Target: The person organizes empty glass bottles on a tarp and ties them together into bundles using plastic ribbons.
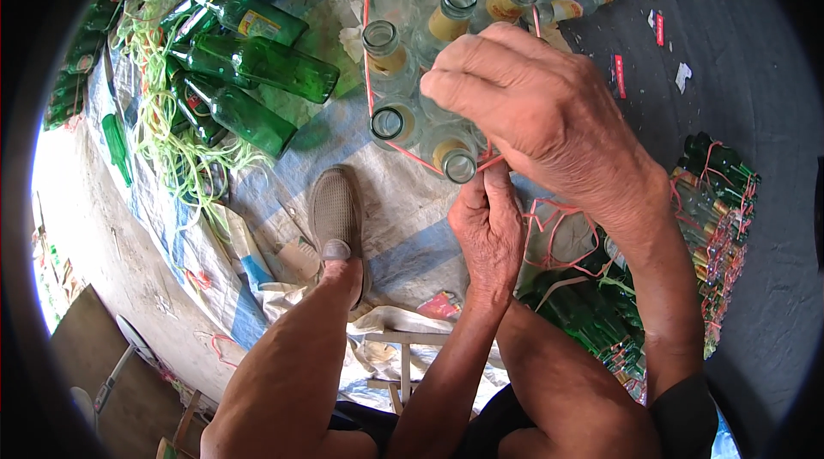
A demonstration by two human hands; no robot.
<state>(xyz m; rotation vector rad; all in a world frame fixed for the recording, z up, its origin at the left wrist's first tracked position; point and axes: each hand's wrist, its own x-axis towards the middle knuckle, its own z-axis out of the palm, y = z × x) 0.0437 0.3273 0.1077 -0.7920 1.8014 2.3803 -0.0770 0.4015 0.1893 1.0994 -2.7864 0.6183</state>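
Several empty clear glass bottles (pixel 386 60) stand upright in a tight cluster before me, some with yellow labels. Pink plastic twine (pixel 415 158) runs around the outside of the cluster, stretched between the outer bottles. Low at its near side, beside the nearest bottle (pixel 447 145), my left hand (pixel 489 227) pinches the twine between its fingers. Over the cluster's right part hovers my right hand (pixel 534 98), its fingers curled down. It covers some of the bottles, and whether it grips a twine end is hidden.
Green glass bottles (pixel 286 66) lie piled at the left beside tangled pale-green plastic strips (pixel 167 143). Tied bottle bundles (pixel 714 214) lie at the right, with more green bottles (pixel 566 311) by my right leg. Loose pink twine (pixel 559 264) rests near my left hand. My shoe (pixel 335 208) stands on a woven plastic sheet (pixel 412 246).
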